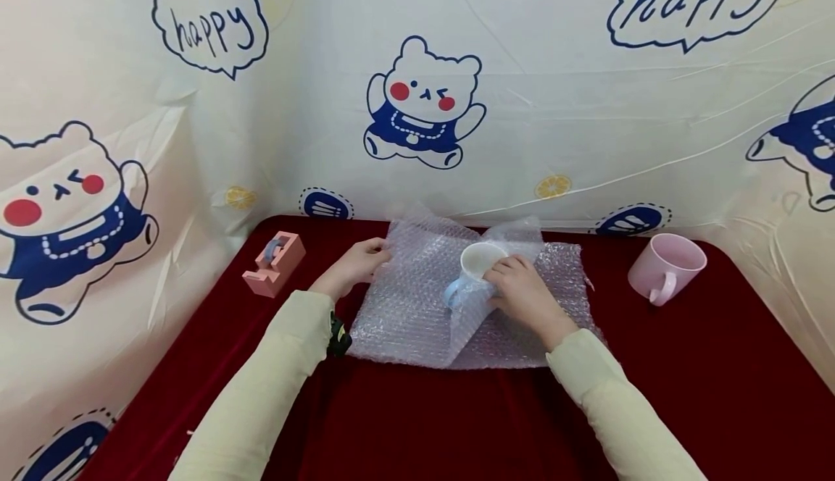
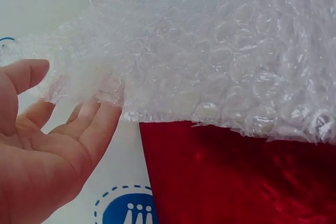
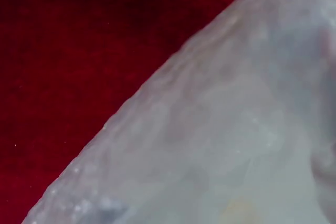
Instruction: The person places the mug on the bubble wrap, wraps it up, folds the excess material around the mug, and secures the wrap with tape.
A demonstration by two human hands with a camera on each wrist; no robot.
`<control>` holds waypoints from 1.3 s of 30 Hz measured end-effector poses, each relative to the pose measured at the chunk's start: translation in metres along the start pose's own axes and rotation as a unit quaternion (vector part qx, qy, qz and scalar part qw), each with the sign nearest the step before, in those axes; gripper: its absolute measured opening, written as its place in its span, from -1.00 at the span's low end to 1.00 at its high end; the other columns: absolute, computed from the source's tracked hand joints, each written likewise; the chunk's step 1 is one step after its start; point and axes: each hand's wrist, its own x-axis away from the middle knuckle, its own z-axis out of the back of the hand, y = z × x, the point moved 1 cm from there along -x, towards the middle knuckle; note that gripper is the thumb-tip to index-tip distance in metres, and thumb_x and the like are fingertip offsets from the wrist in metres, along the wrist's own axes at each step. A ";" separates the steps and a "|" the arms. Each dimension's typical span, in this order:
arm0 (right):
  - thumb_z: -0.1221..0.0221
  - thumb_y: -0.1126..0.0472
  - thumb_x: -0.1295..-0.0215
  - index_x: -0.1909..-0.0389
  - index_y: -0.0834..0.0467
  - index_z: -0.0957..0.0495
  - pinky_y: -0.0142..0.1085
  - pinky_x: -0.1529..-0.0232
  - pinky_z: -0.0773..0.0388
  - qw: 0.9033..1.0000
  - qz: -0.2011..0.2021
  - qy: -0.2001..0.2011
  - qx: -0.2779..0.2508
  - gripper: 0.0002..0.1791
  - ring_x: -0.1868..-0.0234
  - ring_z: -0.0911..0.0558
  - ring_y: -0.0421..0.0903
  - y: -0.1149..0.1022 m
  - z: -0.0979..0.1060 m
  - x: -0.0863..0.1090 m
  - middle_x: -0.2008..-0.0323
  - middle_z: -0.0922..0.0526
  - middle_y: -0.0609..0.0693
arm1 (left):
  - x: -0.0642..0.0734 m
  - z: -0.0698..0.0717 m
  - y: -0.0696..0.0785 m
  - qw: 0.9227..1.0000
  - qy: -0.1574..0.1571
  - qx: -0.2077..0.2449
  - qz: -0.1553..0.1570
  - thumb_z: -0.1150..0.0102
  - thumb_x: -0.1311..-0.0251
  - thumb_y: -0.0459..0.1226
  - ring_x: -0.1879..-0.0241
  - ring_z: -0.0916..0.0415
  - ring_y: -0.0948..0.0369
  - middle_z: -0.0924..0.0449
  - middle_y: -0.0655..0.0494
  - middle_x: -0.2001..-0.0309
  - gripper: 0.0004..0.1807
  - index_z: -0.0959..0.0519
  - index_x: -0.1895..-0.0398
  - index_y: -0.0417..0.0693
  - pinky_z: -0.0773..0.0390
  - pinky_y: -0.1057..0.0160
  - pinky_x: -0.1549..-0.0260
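Note:
A light blue mug (image 1: 481,258) with a white inside sits on a sheet of bubble wrap (image 1: 398,321), its handle pointing toward the near left. One flap of the wrap is folded up over the mug's near side. My right hand (image 1: 525,293) holds that flap at the mug's rim, fingers curled over the edge; the right wrist view is blurred and shows mostly wrap. At the sheet's left edge is my left hand (image 1: 357,267). In the left wrist view its fingers (image 2: 102,129) reach behind the raised edge, with the thumb held apart.
A pink tape dispenser (image 1: 277,264) with a roll of tape stands at left. At right stands a pink mug (image 1: 667,267). Dark red cloth (image 1: 417,423) covers the table, and a printed white curtain (image 1: 554,104) hangs behind and beside it.

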 end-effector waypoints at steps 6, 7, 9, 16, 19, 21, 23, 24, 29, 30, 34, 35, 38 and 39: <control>-0.48 0.07 0.29 0.47 0.10 -0.57 -0.01 -0.13 -0.39 0.999 -0.013 -0.030 0.008 -0.65 0.13 -0.57 0.01 -0.001 0.003 -0.004 0.34 -0.69 -0.04 | 0.001 -0.005 0.008 0.998 0.012 -0.039 -0.046 0.19 -0.47 -0.11 -0.34 -0.26 -0.15 -0.15 -0.18 -0.44 -0.45 -0.17 -0.43 -0.13 -0.34 -0.12 -0.26; -0.48 0.07 0.29 0.47 0.10 -0.57 0.00 -0.14 -0.39 0.999 -0.015 -0.035 0.007 -0.65 0.14 -0.56 0.00 -0.002 0.003 -0.004 0.35 -0.69 -0.05 | 0.002 -0.006 0.010 0.998 0.017 -0.047 -0.049 0.19 -0.47 -0.10 -0.33 -0.28 -0.14 -0.17 -0.18 -0.43 -0.45 -0.18 -0.43 -0.13 -0.35 -0.11 -0.26; -0.48 0.06 0.29 0.47 0.09 -0.58 0.01 -0.14 -0.39 0.999 -0.017 -0.039 0.007 -0.65 0.15 -0.56 -0.01 -0.002 0.004 -0.005 0.36 -0.69 -0.06 | 0.002 -0.008 0.014 0.996 0.027 -0.060 -0.056 0.18 -0.47 -0.10 -0.34 -0.28 -0.12 -0.20 -0.16 -0.42 -0.45 -0.20 -0.42 -0.13 -0.34 -0.10 -0.27; -0.49 0.06 0.33 0.49 0.09 -0.58 0.00 -0.12 -0.39 0.999 -0.010 -0.029 0.015 -0.64 0.18 -0.56 -0.01 -0.001 0.004 -0.005 0.39 -0.68 -0.06 | 0.006 -0.017 0.029 0.994 0.028 -0.067 -0.087 0.11 -0.43 -0.17 -0.32 -0.29 -0.05 -0.30 -0.14 -0.37 -0.52 -0.32 -0.36 -0.14 -0.33 -0.05 -0.28; -0.49 0.06 0.33 0.49 0.09 -0.58 0.00 -0.12 -0.39 0.999 -0.010 -0.026 0.015 -0.64 0.19 -0.56 -0.01 -0.001 0.003 -0.005 0.39 -0.69 -0.06 | 0.007 -0.023 0.036 0.990 0.028 -0.094 -0.097 0.09 -0.42 -0.14 -0.28 -0.35 -0.05 -0.34 -0.13 -0.35 -0.52 -0.35 -0.34 -0.12 -0.37 -0.03 -0.25; -0.49 0.06 0.33 0.50 0.09 -0.57 -0.01 -0.10 -0.39 0.999 -0.009 -0.025 0.017 -0.64 0.20 -0.55 -0.01 -0.001 0.003 -0.005 0.39 -0.69 -0.06 | 0.007 -0.028 0.041 0.988 0.027 -0.112 -0.107 0.11 -0.43 -0.11 -0.25 -0.39 -0.05 -0.37 -0.14 -0.33 -0.52 -0.36 -0.32 -0.13 -0.39 -0.02 -0.24; -0.49 0.06 0.32 0.50 0.09 -0.57 0.00 -0.10 -0.39 1.000 -0.010 -0.026 0.014 -0.64 0.20 -0.55 -0.01 -0.001 0.003 -0.005 0.39 -0.69 -0.05 | 0.007 -0.033 0.045 0.987 0.024 -0.118 -0.107 0.14 -0.45 -0.09 -0.22 -0.42 -0.05 -0.39 -0.14 -0.30 -0.51 -0.37 -0.32 -0.12 -0.41 -0.02 -0.22; -0.49 0.06 0.32 0.50 0.09 -0.57 0.00 -0.10 -0.39 1.000 -0.010 -0.026 0.013 -0.64 0.20 -0.55 -0.01 -0.001 0.003 -0.005 0.39 -0.69 -0.05 | 0.008 -0.036 0.048 0.986 0.023 -0.122 -0.107 0.16 -0.45 -0.08 -0.21 -0.43 -0.05 -0.41 -0.15 -0.29 -0.51 -0.37 -0.32 -0.11 -0.42 -0.02 -0.21; -0.49 0.07 0.32 0.51 0.09 -0.56 -0.01 -0.10 -0.38 1.000 -0.010 -0.027 0.009 -0.65 0.19 -0.55 -0.01 -0.001 0.002 -0.005 0.39 -0.69 -0.06 | 0.010 -0.048 0.058 0.986 0.012 -0.125 -0.112 0.20 -0.46 -0.06 -0.20 -0.44 -0.04 -0.45 -0.14 -0.26 -0.51 -0.39 -0.31 -0.09 -0.43 -0.01 -0.20; -0.49 0.07 0.33 0.51 0.08 -0.56 -0.01 -0.10 -0.38 1.000 -0.009 -0.027 0.009 -0.65 0.19 -0.55 -0.01 -0.001 0.002 -0.005 0.39 -0.69 -0.06 | 0.010 -0.051 0.060 0.986 0.006 -0.122 -0.115 0.20 -0.47 -0.06 -0.22 -0.43 -0.03 -0.44 -0.13 -0.27 -0.51 -0.39 -0.31 -0.10 -0.42 -0.01 -0.21; -0.49 0.06 0.33 0.51 0.08 -0.57 -0.01 -0.10 -0.38 1.000 -0.006 -0.024 0.011 -0.65 0.19 -0.55 -0.02 -0.001 0.003 -0.006 0.39 -0.70 -0.06 | 0.012 -0.062 0.066 0.984 -0.017 -0.122 -0.128 0.21 -0.47 -0.07 -0.32 -0.32 -0.02 -0.39 -0.10 -0.32 -0.52 -0.39 -0.31 -0.10 -0.35 0.00 -0.28; -0.49 0.06 0.33 0.50 0.09 -0.58 -0.01 -0.10 -0.38 1.000 -0.006 -0.024 0.011 -0.65 0.19 -0.55 -0.02 -0.001 0.003 -0.006 0.38 -0.70 -0.06 | 0.012 -0.065 0.067 0.984 -0.021 -0.119 -0.130 0.21 -0.47 -0.07 -0.33 -0.31 -0.02 -0.39 -0.09 -0.32 -0.52 -0.40 -0.30 -0.09 -0.34 0.00 -0.29; -0.48 0.06 0.32 0.47 0.09 -0.60 -0.01 -0.10 -0.39 1.000 -0.007 -0.027 0.011 -0.65 0.18 -0.55 -0.01 -0.002 0.003 -0.006 0.36 -0.71 -0.05 | 0.012 -0.072 0.068 0.983 -0.025 -0.117 -0.137 0.23 -0.47 -0.06 -0.32 -0.33 -0.01 -0.42 -0.08 -0.30 -0.52 -0.41 -0.29 -0.07 -0.34 0.01 -0.29; -0.48 0.06 0.32 0.46 0.09 -0.61 0.00 -0.10 -0.39 1.000 -0.007 -0.028 0.011 -0.64 0.18 -0.55 -0.01 -0.002 0.004 -0.005 0.36 -0.71 -0.04 | 0.012 -0.074 0.069 0.983 -0.023 -0.118 -0.141 0.23 -0.47 -0.06 -0.30 -0.36 0.00 -0.45 -0.08 -0.27 -0.53 -0.42 -0.28 -0.07 -0.36 0.01 -0.27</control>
